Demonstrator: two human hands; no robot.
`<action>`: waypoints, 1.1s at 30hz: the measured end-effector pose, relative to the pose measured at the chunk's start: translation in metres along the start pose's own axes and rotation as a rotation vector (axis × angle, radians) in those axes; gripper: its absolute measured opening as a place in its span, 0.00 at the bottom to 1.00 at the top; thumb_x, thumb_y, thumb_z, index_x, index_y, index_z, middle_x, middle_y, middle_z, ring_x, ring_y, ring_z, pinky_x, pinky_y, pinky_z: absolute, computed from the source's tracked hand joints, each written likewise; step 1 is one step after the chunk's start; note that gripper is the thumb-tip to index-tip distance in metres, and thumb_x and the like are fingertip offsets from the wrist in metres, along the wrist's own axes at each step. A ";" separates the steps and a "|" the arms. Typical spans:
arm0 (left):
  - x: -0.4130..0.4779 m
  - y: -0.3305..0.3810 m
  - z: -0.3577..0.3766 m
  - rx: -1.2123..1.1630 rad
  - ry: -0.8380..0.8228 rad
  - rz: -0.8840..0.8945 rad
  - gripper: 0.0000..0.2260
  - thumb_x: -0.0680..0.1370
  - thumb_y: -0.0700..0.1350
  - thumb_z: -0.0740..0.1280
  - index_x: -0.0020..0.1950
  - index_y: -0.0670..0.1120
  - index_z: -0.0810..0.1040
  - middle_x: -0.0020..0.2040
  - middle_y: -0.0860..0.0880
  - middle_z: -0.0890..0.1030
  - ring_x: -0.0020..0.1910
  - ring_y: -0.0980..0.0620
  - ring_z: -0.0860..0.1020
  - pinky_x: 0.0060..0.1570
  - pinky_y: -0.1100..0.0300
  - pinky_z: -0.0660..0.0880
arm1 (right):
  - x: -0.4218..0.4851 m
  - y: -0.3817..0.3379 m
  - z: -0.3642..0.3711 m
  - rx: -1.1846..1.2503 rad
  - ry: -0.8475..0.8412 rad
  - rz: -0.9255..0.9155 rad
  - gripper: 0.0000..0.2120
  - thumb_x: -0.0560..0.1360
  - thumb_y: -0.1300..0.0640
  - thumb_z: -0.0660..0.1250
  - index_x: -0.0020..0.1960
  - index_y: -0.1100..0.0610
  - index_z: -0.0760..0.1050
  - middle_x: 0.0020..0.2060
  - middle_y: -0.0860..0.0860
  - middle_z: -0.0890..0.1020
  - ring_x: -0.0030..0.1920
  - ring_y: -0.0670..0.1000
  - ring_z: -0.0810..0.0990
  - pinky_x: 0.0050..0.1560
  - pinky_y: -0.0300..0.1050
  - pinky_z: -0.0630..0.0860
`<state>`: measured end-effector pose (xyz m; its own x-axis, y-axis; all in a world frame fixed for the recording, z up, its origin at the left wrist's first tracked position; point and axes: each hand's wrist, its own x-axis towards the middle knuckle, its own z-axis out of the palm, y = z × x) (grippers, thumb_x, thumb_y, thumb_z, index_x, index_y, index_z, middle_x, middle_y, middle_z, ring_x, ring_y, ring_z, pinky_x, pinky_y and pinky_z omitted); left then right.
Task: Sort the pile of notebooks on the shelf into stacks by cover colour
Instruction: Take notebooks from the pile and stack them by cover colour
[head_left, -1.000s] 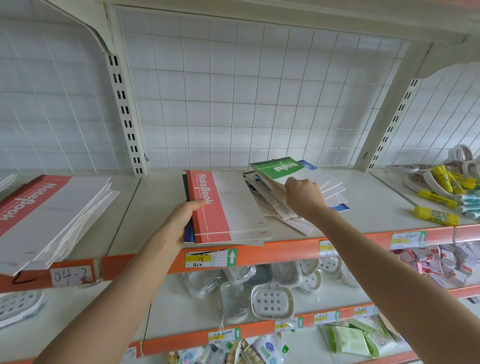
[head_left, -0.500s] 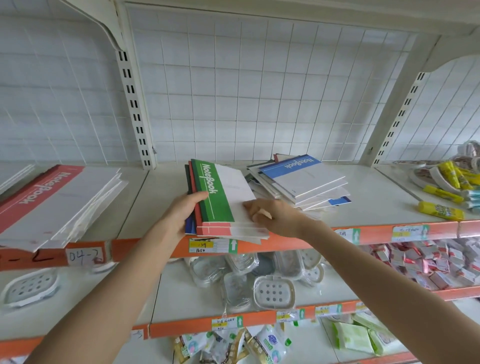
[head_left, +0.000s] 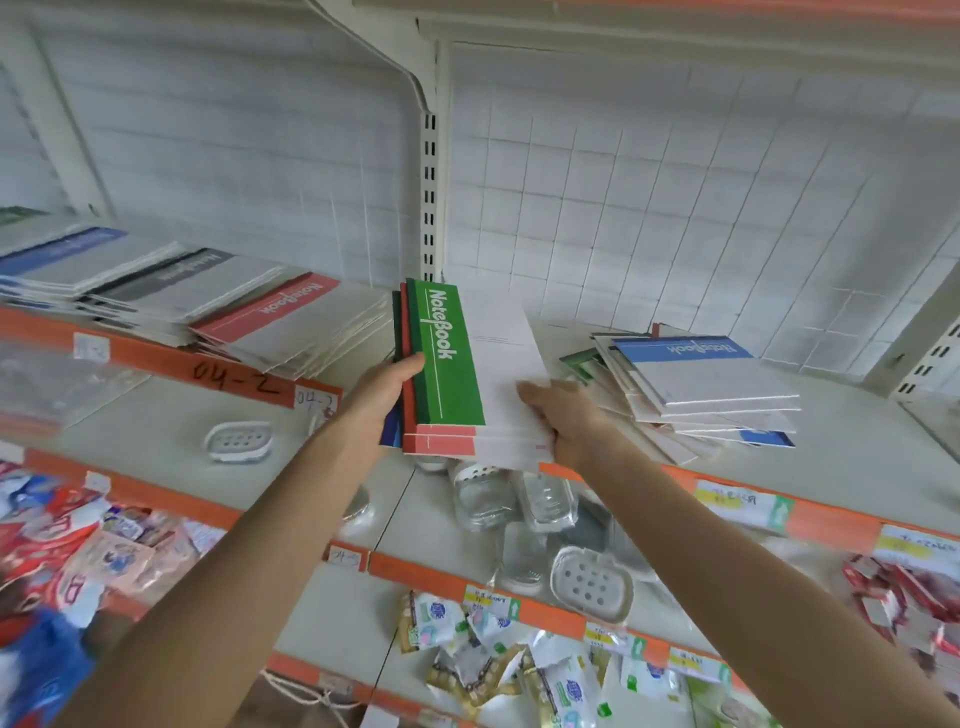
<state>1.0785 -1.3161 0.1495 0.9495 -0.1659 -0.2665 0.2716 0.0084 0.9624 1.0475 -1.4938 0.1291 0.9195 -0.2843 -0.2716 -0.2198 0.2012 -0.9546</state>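
L hand (head_left: 382, 397) grips the spine side of the bundle (head_left: 439, 441). R hand (head_left: 563, 418) holds its near-R corner. Bundle is at centre, green notebook (head_left: 447, 358) on top. Unsorted pile (head_left: 691, 395) at 3 o'clock, red stack (head_left: 275, 317) at 9-10. Best, imo: square spines w/ both hands, peel green off alone, so lower covers don't fan off the shelf (head_left: 857, 457).

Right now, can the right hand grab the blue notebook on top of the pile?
Probably, once freed: the right hand grips the held stack, but the blue notebook lies uncovered close beside it.
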 end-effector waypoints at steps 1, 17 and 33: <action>-0.008 -0.003 -0.006 -0.028 0.009 -0.024 0.10 0.80 0.49 0.61 0.56 0.45 0.75 0.46 0.45 0.82 0.43 0.46 0.80 0.42 0.57 0.76 | -0.003 0.003 0.006 0.007 -0.005 -0.005 0.02 0.77 0.66 0.63 0.47 0.62 0.74 0.36 0.54 0.80 0.33 0.51 0.79 0.39 0.47 0.79; -0.106 -0.040 -0.170 -0.346 0.295 -0.032 0.13 0.81 0.46 0.60 0.64 0.46 0.71 0.45 0.46 0.82 0.43 0.46 0.81 0.41 0.51 0.76 | -0.062 0.047 0.177 -0.100 -0.236 -0.030 0.07 0.77 0.61 0.65 0.55 0.61 0.73 0.48 0.57 0.80 0.44 0.55 0.79 0.37 0.46 0.78; -0.053 -0.023 -0.394 -0.241 0.350 0.036 0.11 0.81 0.46 0.59 0.64 0.53 0.68 0.47 0.47 0.81 0.45 0.45 0.81 0.41 0.51 0.77 | -0.041 0.072 0.404 -0.221 -0.294 -0.144 0.10 0.78 0.63 0.60 0.59 0.59 0.72 0.43 0.51 0.79 0.39 0.51 0.79 0.37 0.44 0.78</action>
<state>1.0843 -0.9196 0.1207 0.9437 0.1836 -0.2750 0.2269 0.2456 0.9425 1.1261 -1.0889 0.1209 0.9930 -0.0082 -0.1175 -0.1177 -0.0369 -0.9924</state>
